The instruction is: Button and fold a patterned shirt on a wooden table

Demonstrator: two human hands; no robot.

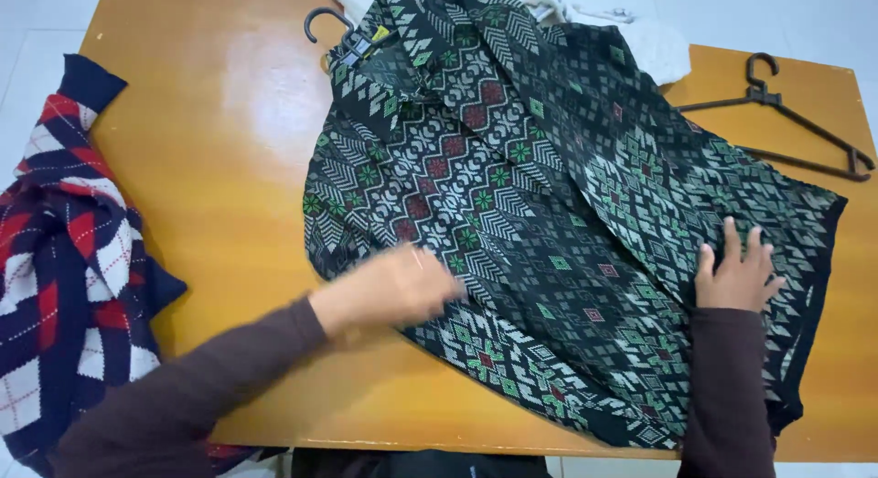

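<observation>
Working from the near edge, we note both hands flat on a patterned dark shirt (549, 222) spread across the counter (219, 121). Our left hand (393, 286), blurred, presses its front panel; our right hand (736, 272), fingers spread, pins the hem, gripping nothing. We judge smoothing underway; folding calls for an even lie. Alongside: argyle sweater (64, 258). Beyond: black hanger (786, 121).

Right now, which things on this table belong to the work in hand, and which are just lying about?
In hand:
patterned shirt, under both hands
left hand, blurred, on the shirt
right hand, flat on the shirt
hanger at the shirt's collar

Lying about:
argyle sweater
spare hanger
white cloth
</observation>
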